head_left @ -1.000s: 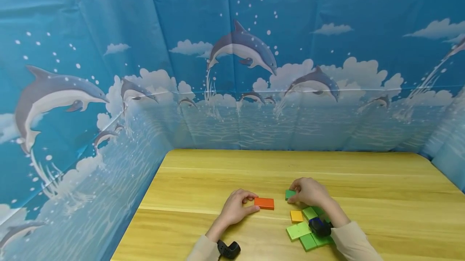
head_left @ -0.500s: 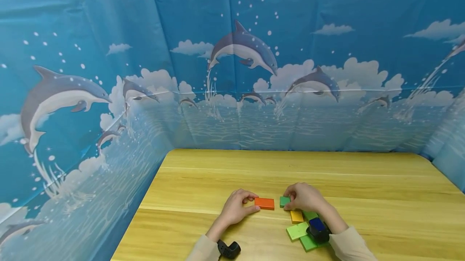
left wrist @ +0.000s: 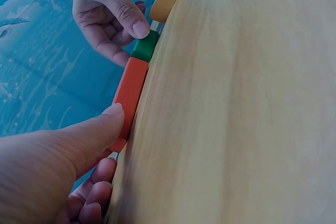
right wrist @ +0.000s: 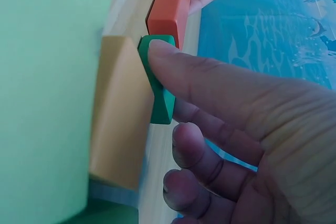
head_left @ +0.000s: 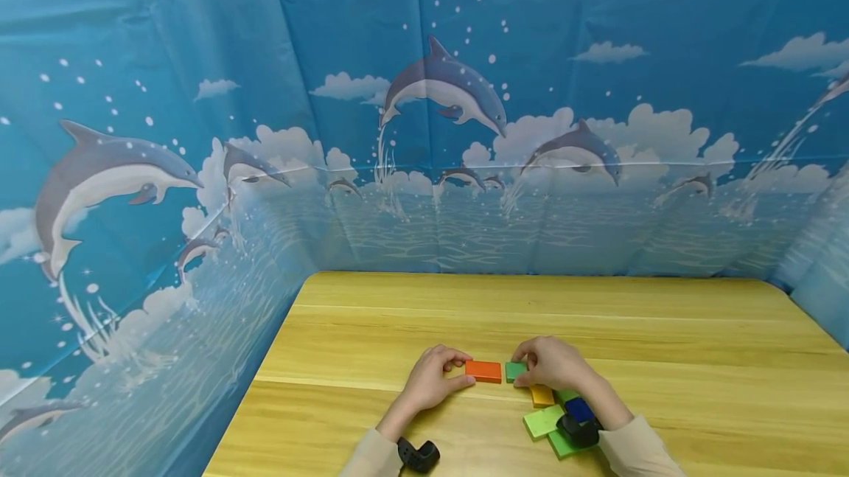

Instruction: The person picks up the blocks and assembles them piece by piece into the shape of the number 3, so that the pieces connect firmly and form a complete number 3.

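Observation:
My left hand [head_left: 431, 383] pinches the left end of a flat orange-red block [head_left: 483, 371] lying on the table. In the left wrist view its thumb lies on one long side of the orange-red block [left wrist: 131, 90]. To the right, my right hand [head_left: 556, 363] holds a small dark green block [head_left: 514, 371] between thumb and fingers. The green block stands in line with the orange-red one, with a narrow gap between them in the head view. In the right wrist view the thumb presses the green block [right wrist: 164, 103]; the far fingertips are partly hidden.
A yellow-orange block [head_left: 542, 397] lies just below my right hand. Several light green blocks [head_left: 544, 422] and a dark blue piece [head_left: 579, 410] lie under my right wrist, partly covered. The wooden table [head_left: 371, 307] ends at a blue dolphin-print curtain [head_left: 398, 226].
My right hand has moved left and slightly toward the body, bringing the green block close to the orange-red block's right end. The left hand and its block have hardly moved.

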`<state>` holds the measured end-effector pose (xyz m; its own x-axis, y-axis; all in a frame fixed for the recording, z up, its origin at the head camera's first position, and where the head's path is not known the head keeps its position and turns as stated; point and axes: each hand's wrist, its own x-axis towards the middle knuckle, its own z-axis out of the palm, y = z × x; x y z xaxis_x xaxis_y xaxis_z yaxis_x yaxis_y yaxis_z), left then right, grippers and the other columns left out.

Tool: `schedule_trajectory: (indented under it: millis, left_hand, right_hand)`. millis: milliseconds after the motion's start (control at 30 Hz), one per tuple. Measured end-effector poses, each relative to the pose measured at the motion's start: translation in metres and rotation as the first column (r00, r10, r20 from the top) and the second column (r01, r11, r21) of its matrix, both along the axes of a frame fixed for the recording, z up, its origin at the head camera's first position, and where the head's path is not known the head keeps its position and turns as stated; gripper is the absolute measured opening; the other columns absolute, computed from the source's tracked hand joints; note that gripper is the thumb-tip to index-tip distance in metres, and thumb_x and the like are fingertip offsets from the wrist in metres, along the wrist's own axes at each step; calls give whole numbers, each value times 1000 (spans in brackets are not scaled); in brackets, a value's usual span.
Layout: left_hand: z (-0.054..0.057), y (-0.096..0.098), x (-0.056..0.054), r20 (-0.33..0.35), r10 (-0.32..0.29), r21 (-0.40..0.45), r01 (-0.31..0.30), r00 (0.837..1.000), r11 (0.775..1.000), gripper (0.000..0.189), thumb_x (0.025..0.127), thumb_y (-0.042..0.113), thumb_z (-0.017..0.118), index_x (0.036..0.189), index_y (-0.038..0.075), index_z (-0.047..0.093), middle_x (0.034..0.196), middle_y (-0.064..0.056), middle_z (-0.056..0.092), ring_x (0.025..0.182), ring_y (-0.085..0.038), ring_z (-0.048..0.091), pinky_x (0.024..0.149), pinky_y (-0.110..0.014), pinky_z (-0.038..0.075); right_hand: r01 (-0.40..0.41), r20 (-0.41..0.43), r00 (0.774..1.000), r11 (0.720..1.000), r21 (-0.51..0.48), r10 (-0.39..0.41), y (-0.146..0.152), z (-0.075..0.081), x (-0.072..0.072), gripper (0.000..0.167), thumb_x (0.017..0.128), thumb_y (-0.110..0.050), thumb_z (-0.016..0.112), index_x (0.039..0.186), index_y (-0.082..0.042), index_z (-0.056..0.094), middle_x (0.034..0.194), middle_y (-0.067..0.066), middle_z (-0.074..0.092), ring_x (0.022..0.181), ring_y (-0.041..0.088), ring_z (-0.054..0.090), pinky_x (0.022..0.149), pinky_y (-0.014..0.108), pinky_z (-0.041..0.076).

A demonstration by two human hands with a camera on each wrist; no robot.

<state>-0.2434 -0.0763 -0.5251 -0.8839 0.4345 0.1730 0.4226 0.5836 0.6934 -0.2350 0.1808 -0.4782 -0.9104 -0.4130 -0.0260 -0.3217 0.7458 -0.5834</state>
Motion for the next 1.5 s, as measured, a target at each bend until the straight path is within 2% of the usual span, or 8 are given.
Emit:
schedule_trajectory:
  millis: [367,1067,1167,1333,1500]
  left_hand:
    - [-2,0,-2,-3,6,1,-6,1000,1000,33,83,43,71,109,22,70,89,13,53,74,-7,41,67,-25,35]
    - [-4,-1,-5,-15,0,2,0,1000,1000,33,83,42,71,109,23,69,91,12,55,76,-8,44,69,-24,37]
    - [-4,-1,-5,-7,0,2,0,1000,1000,32,83,43,71,109,23,69,91,12,55,77,-7,44,70,-25,38]
    - [-4,-1,-5,-9,-4,1,4,1000,1000,32,84,42,70,109,23,69,92,12,55,77,-7,44,70,-25,38]
    - [-4,-3,-5,-20,-13,2,13,1000,1000,32,84,42,70,109,23,68,92,13,54,76,-6,43,70,-25,37]
  right_hand:
    - [-37,-8,999,999,3,37,-5,2,0,29,75,-26,81,98,-13,70,63,-8,50,51,10,44,48,26,34]
    - [-32,-24,999,999,5,32,-9,0,-1,30,76,-28,80,100,-12,70,63,-8,50,52,10,44,49,26,35]
    - [-39,-8,999,999,-16,39,-7,0,-1,33,77,-30,79,102,-12,69,64,-7,50,52,10,44,49,26,35]
    - [-21,30,999,994,-104,25,2,0,2,32,83,-31,74,104,-8,65,67,-3,51,52,11,43,48,26,34]
    - [-11,-35,999,990,-141,6,12,-1,6,22,88,-29,69,90,-11,57,64,-3,46,50,7,38,47,24,32]
